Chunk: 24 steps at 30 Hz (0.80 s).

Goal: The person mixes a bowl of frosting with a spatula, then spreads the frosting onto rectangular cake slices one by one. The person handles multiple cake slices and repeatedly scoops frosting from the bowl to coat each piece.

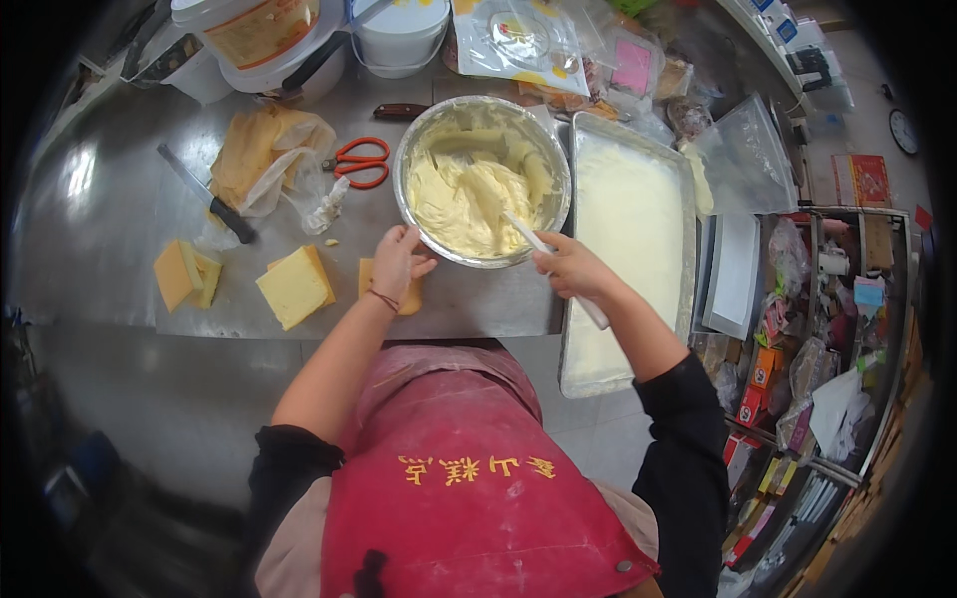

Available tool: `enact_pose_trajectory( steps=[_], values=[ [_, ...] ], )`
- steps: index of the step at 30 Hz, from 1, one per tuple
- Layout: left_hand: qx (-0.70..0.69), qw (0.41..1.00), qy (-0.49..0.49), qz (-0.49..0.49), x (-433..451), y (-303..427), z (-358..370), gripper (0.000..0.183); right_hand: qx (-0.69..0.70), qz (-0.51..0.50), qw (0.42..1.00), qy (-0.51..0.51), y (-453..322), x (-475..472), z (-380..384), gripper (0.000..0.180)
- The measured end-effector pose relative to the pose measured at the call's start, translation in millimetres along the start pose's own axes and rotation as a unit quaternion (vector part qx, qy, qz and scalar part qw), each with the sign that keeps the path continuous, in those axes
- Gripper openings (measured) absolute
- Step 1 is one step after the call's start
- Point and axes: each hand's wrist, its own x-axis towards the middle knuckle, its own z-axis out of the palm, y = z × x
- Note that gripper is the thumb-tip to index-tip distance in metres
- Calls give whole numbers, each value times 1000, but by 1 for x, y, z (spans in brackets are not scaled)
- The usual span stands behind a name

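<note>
A round metal bowl (404, 161) stands on the steel table, with thick pale-yellow cream or batter (456, 190) inside and smeared up its wall. My right hand (576, 267) grips the white handle of a spatula (527, 233), whose far end is sunk in the mixture. At the bowl's near left side is my left hand (400, 261), fingers apart and close against the outer wall; I see nothing held in it. Partly under that hand lies a piece of yellow sponge cake (410, 299). More cake squares (295, 288) and a stacked pair (178, 276) sit further left.
A shallow metal tray (632, 224) with a pale layer overhangs the table's front edge, right of the bowl. Red-handled scissors (362, 162), a black-handled knife (232, 219) and a crumpled plastic bag (265, 161) lie left. Behind are white buckets (400, 37); shelves (815, 336) stand right.
</note>
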Motion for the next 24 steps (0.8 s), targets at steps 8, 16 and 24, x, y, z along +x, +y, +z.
enact_pose_trajectory(
  steps=[8,16,24],
  values=[
    [-84,995,35,51,-2,-14,22,13,-439,-89,877,174,48,-38,56,53],
    [-93,991,90,44,0,-15,31,13,-509,-13,850,136,53,-101,81,57],
    [-105,991,72,51,-3,-14,29,12,-284,-254,902,203,46,-148,74,50]
  ],
)
